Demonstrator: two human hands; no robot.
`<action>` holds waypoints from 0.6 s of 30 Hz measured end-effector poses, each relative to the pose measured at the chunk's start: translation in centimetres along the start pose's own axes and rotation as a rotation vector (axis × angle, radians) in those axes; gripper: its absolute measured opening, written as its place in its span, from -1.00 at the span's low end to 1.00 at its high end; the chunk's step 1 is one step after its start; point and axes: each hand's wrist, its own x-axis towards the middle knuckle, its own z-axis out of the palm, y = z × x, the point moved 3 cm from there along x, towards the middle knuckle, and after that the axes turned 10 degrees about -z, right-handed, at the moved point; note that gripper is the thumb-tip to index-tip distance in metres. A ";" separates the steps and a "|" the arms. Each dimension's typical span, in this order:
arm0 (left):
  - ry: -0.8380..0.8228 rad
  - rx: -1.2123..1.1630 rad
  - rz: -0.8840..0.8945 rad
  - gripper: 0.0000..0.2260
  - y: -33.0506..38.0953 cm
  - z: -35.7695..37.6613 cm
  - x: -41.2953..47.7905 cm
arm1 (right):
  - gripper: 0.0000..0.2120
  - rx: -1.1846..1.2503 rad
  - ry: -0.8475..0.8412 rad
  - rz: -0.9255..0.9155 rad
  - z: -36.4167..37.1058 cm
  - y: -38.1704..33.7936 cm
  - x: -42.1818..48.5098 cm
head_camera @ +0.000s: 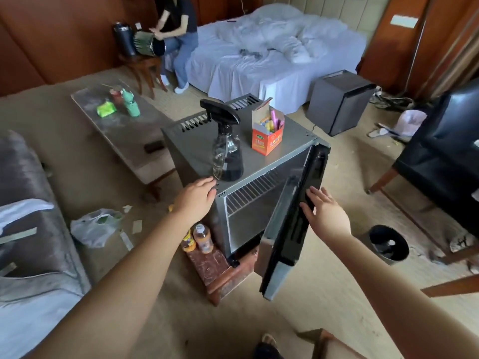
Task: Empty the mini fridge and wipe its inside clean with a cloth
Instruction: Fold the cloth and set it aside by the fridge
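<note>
Mini fridge (194,145) on low stand (215,265), door (293,229) ajar, shelf (248,193) bare. Left hand (198,199) flat on its top, right hand (325,212) flat on door edge, both released. Emptying looks done; next: fetch cloth.

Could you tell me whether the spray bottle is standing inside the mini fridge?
No, the spray bottle stands on top of the mini fridge, beside the orange box.

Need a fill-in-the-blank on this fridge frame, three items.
1. The fridge door stands ____.
2. The right hand touches its edge; the left hand rests by the ____ bottle.
3. An orange ____ sits on the fridge top.
Missing: open; spray; box.
</note>
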 end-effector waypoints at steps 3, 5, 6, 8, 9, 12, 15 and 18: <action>-0.035 0.012 -0.004 -0.65 0.0 -0.4 0.0 | -0.49 -0.028 -0.097 -0.006 0.8 -2.1 1.8; -0.054 0.027 -0.009 -0.64 0.0 -0.6 0.1 | -0.42 -0.031 -0.158 -0.018 1.3 -3.2 2.7; -0.059 0.036 -0.006 -0.64 0.0 -0.6 0.1 | -0.37 -0.048 -0.183 -0.029 1.5 -3.7 3.1; -0.063 0.045 -0.005 -0.64 0.0 -0.7 0.1 | -0.27 -0.079 -0.228 -0.047 1.9 -4.6 3.9; -0.069 0.051 -0.009 -0.63 0.1 -0.6 0.0 | -0.23 -0.087 -0.246 -0.048 2.1 -4.9 4.3; -0.097 0.091 -0.024 -0.60 0.2 -0.5 -0.3 | -0.17 -0.095 -0.285 -0.049 2.6 -5.5 5.2; -0.137 0.161 -0.023 -0.56 0.4 -0.4 -1.0 | -0.17 -0.088 -0.269 -0.018 3.0 -6.4 5.7; -0.194 0.157 -0.023 -0.53 0.0 -0.6 -2.0 | -0.11 -0.073 -0.265 0.066 3.2 -7.2 6.1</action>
